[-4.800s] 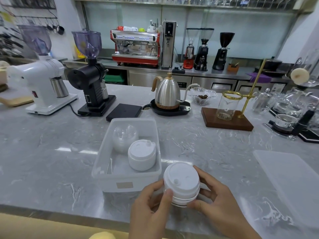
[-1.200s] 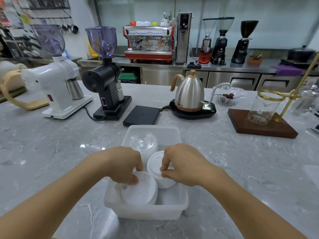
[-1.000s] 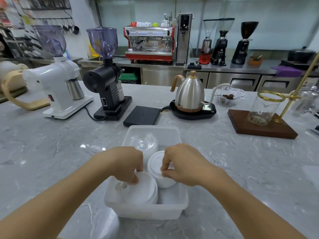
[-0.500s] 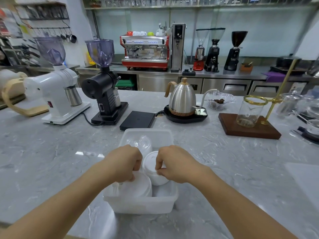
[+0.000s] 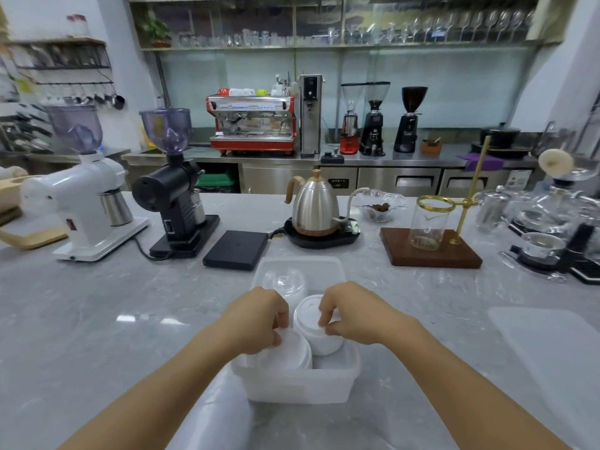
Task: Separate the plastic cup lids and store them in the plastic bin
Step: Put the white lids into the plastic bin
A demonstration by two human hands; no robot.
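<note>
A translucent plastic bin (image 5: 302,383) stands on the marble counter in front of me. Inside it are a stack of clear dome lids (image 5: 285,282) at the back, a stack of white lids (image 5: 313,326) in the middle, and a second white lid stack (image 5: 285,355) at the front left. My left hand (image 5: 259,315) reaches into the bin, its fingertips pinching the top of the front left stack. My right hand (image 5: 352,311) pinches the right rim of the middle stack.
Behind the bin lie a black scale (image 5: 237,250) and a steel kettle (image 5: 313,207) on its base. Two grinders (image 5: 175,193) stand at the left, a wooden drip stand (image 5: 430,246) at the right. The bin's flat cover (image 5: 552,358) lies at the right.
Both hands brought white lids from above the counter's front edge into the bin. Over the last second they have stayed on the two stacks; only my view tilted up.
</note>
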